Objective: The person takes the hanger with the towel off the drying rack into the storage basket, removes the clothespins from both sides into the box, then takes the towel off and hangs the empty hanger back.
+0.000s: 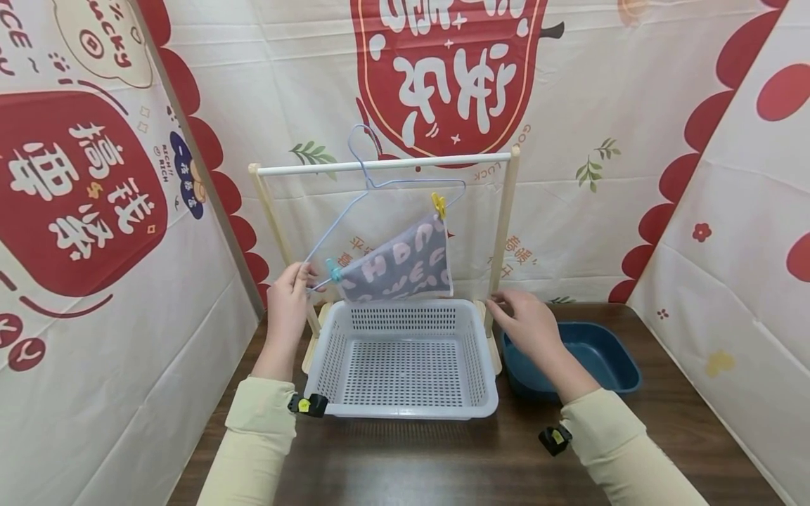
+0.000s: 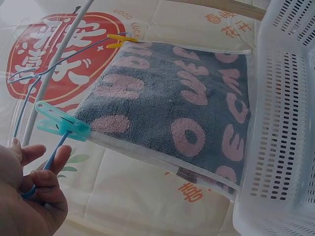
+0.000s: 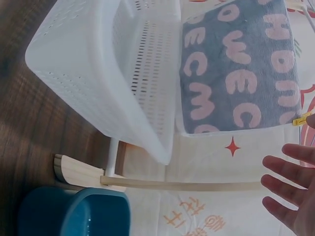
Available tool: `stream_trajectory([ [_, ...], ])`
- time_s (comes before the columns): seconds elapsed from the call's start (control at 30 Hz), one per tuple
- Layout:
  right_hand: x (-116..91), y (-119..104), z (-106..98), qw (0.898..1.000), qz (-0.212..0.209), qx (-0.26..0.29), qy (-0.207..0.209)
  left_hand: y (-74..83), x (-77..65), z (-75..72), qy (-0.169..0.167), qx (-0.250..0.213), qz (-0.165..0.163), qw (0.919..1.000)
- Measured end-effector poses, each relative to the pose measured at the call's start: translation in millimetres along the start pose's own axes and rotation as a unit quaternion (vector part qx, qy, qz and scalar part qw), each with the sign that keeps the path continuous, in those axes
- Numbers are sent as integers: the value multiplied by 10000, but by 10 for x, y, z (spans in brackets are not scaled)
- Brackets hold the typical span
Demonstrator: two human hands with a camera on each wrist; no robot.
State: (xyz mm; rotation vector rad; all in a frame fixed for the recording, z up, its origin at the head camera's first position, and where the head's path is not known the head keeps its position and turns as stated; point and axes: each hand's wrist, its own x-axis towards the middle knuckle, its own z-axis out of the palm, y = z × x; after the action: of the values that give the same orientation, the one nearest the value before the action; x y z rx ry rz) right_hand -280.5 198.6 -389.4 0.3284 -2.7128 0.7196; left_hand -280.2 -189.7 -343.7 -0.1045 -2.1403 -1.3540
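Observation:
A blue wire hanger (image 1: 329, 226) hangs tilted by its hook from the rack's white bar, its left end lower. My left hand (image 1: 290, 299) holds that lower corner, the wire passing between thumb and fingers in the left wrist view. A grey towel with pink letters (image 2: 162, 98) hangs from the hanger. A teal clothespin (image 2: 63, 124) clips it near my left fingers, and a yellow clothespin (image 1: 439, 204) clips the other end. My right hand (image 1: 528, 320) is beside the rack's right post, its fingers (image 3: 288, 172) spread and holding nothing.
A white perforated basket (image 1: 405, 411) stands under the towel, between the feet of the wooden rack (image 1: 504, 218). To its right a dark blue basin (image 1: 623, 362) sits on the brown table (image 1: 405, 464). Printed cloth walls (image 1: 633, 84) enclose the back and sides.

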Motion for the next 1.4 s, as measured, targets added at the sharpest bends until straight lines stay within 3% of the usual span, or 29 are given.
stream_trajectory([
  [0.33,-13,-97,-66,9985,-325,103,437,39,-86,-124,-18,49,196,9998],
  [0.87,-71,-197,-137,9889,-1013,127,1079,88,-297,-301,-168,19,164,9997],
  [1.17,-109,-242,-164,9863,-1139,155,1186,64,-410,-325,-397,384,238,9982],
  [1.4,-147,-224,-133,9862,-1133,177,1195,-1,-507,-307,-645,318,303,9970],
])
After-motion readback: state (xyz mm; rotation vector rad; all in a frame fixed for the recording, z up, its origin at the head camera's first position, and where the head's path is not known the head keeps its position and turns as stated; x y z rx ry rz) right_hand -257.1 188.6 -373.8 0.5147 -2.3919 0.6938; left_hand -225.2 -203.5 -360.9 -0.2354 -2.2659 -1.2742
